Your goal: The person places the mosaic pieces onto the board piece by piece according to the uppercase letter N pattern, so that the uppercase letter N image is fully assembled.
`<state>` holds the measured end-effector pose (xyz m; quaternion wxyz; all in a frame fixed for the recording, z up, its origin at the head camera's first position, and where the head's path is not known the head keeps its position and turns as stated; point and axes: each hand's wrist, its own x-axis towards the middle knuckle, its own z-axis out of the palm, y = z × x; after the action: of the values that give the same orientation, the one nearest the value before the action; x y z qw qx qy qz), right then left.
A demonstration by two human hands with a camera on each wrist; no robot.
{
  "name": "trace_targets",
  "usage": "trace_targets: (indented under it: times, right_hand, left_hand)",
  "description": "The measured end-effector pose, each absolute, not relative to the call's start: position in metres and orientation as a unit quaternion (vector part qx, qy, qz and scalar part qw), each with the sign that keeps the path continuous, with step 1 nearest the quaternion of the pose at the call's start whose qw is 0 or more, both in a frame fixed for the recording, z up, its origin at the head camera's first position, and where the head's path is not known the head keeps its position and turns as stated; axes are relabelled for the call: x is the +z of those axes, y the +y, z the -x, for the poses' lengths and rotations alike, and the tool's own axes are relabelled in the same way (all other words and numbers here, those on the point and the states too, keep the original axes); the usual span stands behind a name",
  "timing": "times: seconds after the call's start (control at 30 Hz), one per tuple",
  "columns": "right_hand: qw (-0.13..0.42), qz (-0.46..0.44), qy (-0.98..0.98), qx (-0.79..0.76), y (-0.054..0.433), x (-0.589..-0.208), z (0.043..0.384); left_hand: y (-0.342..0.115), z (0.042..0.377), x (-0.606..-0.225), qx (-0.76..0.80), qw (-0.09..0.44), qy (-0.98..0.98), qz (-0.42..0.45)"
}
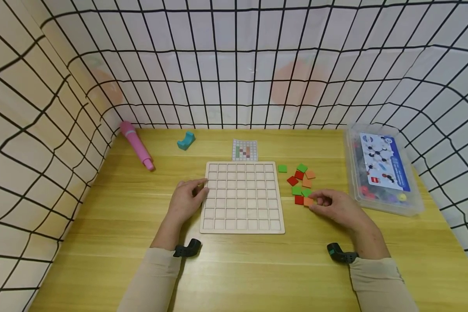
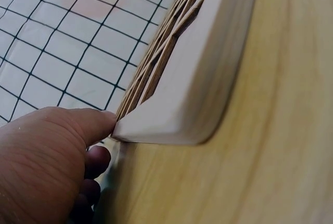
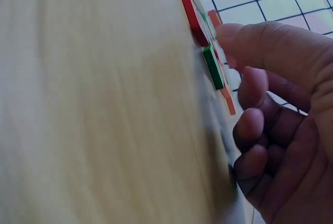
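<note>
A wooden grid board [image 1: 242, 231] lies flat with bare square compartments. At its left edge, the index finger and thumb of my left hand [image 1: 185, 201] touch the rim without wrapping round it. The left wrist view has that thumb [image 2: 96, 125] against the board's edge [image 2: 156, 127]. Right of the board are loose red, green and orange square tiles. My right hand [image 1: 341, 208] pinches an orange tile [image 1: 308, 202] at the near end of this group, beside a red tile [image 1: 299, 199]. Seen from the right wrist, the thumb [image 3: 260, 41] partly covers the orange tile [image 3: 214, 17].
Behind the board lies a small pattern card [image 1: 245, 150]. A clear plastic box [image 1: 386, 169] of colored parts stands at right. At back left are a pink cylindrical object [image 1: 137, 145] and a teal curved piece [image 1: 186, 141]. Black netting [image 1: 235, 78] surrounds the table.
</note>
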<state>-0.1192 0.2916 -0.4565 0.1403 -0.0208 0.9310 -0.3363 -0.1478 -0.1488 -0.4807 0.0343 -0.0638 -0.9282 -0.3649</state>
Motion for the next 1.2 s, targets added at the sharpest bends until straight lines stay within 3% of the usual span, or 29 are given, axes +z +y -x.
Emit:
trace_targets:
  times: [0.47, 1.2]
  right_hand:
    - [0.09, 0.078, 0.942, -0.314, 0.262, -0.446, 0.125]
    - [0.084, 0.136, 0.934, -0.319, 0.196, -0.437, 0.144]
  left_hand:
    - [-0.148, 0.148, -0.481, -0.368, 0.036, -0.927, 0.062]
    - [-0.148, 0.147, -0.481, -0.37, 0.034, -0.927, 0.058]
